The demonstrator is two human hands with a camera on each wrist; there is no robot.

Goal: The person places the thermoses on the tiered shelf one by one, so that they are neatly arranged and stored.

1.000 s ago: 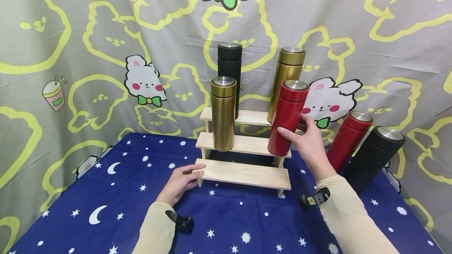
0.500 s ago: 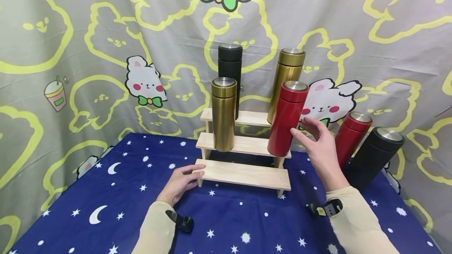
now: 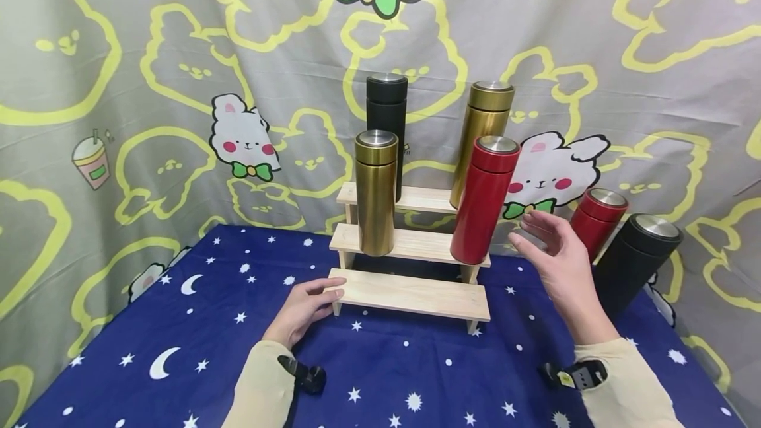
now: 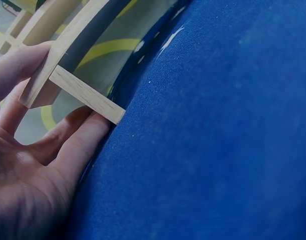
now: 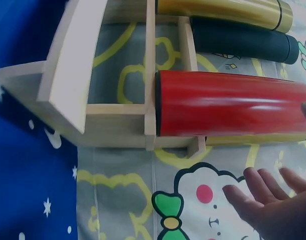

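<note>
My left hand [image 3: 303, 309] grips the left end of the lowest step of a three-step wooden stand [image 3: 410, 292]. In the left wrist view its fingers [image 4: 75, 142] lie against the leg under that step. A red thermos [image 3: 484, 203] stands upright on the right of the middle step, and a gold thermos [image 3: 377, 203] on the left of it. Just right of the red one, my right hand [image 3: 561, 263] is held in the air with fingers spread and nothing in them. The right wrist view has a gap between those fingers and the red thermos [image 5: 233, 102].
On the top step stand a black thermos [image 3: 386, 104] at left and another gold thermos [image 3: 489, 117] at right. Beyond my right hand are a second red thermos [image 3: 597, 223] and a larger black thermos [image 3: 639, 263]. A patterned curtain [image 3: 285, 38] hangs behind the blue starry cloth [image 3: 226, 349].
My right hand has let go of the red thermos and drawn back to the right. The thermos stays upright on the middle step. My left hand has not moved.
</note>
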